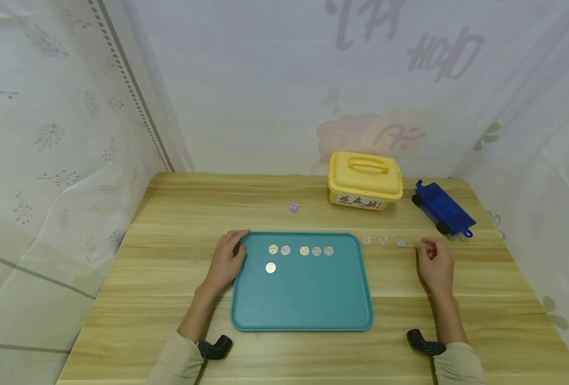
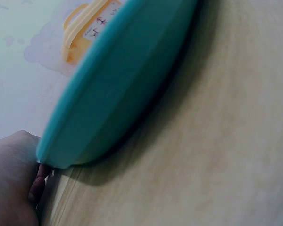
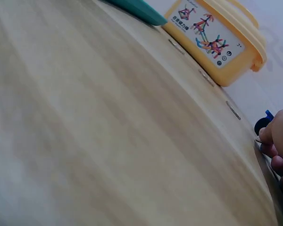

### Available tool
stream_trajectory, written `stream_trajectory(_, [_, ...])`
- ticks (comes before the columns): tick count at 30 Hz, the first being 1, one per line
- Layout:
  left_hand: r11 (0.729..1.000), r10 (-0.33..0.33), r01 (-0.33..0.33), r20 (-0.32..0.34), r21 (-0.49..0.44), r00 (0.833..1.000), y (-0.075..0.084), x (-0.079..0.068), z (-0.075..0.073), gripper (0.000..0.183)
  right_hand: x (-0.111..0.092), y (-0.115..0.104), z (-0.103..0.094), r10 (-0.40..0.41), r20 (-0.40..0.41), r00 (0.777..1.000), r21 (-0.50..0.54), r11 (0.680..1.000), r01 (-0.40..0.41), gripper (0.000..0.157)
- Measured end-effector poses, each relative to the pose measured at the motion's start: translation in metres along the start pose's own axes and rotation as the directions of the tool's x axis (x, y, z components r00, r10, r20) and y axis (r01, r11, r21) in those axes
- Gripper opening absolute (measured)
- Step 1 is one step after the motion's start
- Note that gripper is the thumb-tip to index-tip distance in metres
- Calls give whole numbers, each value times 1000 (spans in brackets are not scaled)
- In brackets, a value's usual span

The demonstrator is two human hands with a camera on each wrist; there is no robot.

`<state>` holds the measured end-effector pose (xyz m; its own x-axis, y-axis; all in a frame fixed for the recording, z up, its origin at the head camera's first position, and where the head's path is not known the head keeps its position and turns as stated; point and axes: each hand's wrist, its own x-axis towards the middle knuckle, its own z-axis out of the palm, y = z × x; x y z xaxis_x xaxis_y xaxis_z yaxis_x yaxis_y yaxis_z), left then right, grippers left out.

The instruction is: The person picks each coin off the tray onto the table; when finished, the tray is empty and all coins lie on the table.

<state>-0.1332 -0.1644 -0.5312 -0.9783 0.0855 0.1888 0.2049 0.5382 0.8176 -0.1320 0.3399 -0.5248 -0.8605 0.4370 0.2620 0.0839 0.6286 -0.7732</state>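
Observation:
My left hand (image 1: 225, 260) grips the far left corner of the teal tray (image 1: 301, 305), fingers on the far rim and thumb at the left side. Up close, the left wrist view shows the hand (image 2: 12, 174) against the tray's edge (image 2: 118, 75). Several gold and silver coins lie on the tray, among them a gold coin (image 1: 270, 268) below the row. To the right, my right hand (image 1: 436, 267) pinches a coin (image 3: 258, 141) low over the table, mostly hidden by the fingers. Left of it lie three coins in a line, the nearest a silver coin (image 1: 400, 243).
Behind the tray stands a yellow lidded box (image 1: 365, 182) with a handle. A blue toy trailer (image 1: 444, 207) on black wheels sits beyond my right hand. One small purple block (image 1: 294, 207) lies near the table's back. Patterned curtains (image 1: 246, 96) hang around the wooden table (image 1: 169, 289).

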Motion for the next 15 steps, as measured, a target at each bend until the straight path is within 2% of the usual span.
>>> stream_trajectory(9, [1000,9,-9,-8,8,1000,-1,1,0,40,2,1,5,-104,-19,994,-80,991,103,20])
stream_trajectory(15, [1000,7,-7,-11,7,1000,-1,0,1,41,2,2,6,-122,9,993,-136,983,122,23])
